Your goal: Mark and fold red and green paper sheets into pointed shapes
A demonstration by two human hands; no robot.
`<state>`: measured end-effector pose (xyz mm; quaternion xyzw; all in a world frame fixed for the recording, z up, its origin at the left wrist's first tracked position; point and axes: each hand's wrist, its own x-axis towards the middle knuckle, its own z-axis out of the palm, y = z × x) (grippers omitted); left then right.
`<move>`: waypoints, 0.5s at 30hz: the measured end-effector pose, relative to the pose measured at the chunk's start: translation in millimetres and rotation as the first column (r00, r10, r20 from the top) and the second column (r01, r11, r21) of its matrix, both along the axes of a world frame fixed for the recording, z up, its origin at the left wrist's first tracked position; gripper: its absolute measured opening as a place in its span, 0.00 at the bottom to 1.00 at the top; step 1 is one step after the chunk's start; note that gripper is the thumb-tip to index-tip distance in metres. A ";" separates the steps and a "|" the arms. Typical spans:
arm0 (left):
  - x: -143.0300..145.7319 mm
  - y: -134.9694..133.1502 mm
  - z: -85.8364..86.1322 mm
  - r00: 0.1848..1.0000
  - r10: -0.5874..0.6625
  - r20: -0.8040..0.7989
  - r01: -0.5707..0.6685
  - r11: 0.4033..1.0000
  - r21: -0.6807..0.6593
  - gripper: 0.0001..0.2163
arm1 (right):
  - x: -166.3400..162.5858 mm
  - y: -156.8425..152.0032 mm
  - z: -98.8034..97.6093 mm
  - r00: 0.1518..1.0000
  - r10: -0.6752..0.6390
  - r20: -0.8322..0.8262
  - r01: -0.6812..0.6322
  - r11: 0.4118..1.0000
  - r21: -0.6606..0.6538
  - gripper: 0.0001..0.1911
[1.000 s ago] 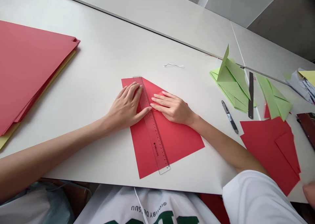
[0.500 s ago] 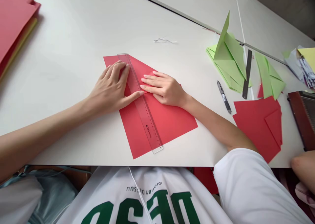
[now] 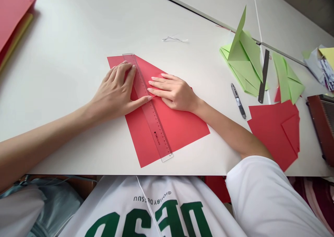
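Observation:
A red paper sheet (image 3: 180, 129) lies on the white table (image 3: 78, 56) in front of me. A clear plastic ruler (image 3: 156, 129) lies diagonally across it. My left hand (image 3: 114, 94) rests flat on the sheet, fingers stretched along the ruler's left edge and thumb across the ruler. My right hand (image 3: 174, 91) lies flat on the right side, fingers together, pressing a folded-over part of the red paper against the ruler.
A stack of red and yellow sheets (image 3: 12, 25) lies at far left. Folded green papers (image 3: 244, 63) (image 3: 287, 79), a black marker (image 3: 238, 100), a dark ruler (image 3: 263, 76), more red paper (image 3: 276, 132) and a dark wooden object (image 3: 322, 125) lie at right. A white scrap (image 3: 173, 39) lies beyond.
The view dropped toward me, so everything shifted up and left in frame. Both hands stay in the same place on paper and ruler. Another person's hand at lower right is gone.

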<state>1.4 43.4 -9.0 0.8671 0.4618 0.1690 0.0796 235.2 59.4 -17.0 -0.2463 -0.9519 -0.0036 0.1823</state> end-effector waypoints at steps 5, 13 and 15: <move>-0.1 0.1 -0.3 1.000 0.006 0.007 -0.006 1.000 0.013 0.43 | -0.6 -0.2 1.2 1.000 -0.001 0.006 0.001 1.000 -0.015 0.19; -0.5 0.3 -1.1 1.000 0.006 -0.004 -0.006 1.000 0.027 0.43 | -0.3 -0.2 1.3 1.000 0.008 -0.007 -0.008 1.000 -0.011 0.19; -0.6 0.3 -1.4 1.000 0.005 0.001 -0.005 1.000 0.020 0.43 | 0.0 0.2 0.7 1.000 0.012 -0.012 -0.012 1.000 -0.012 0.19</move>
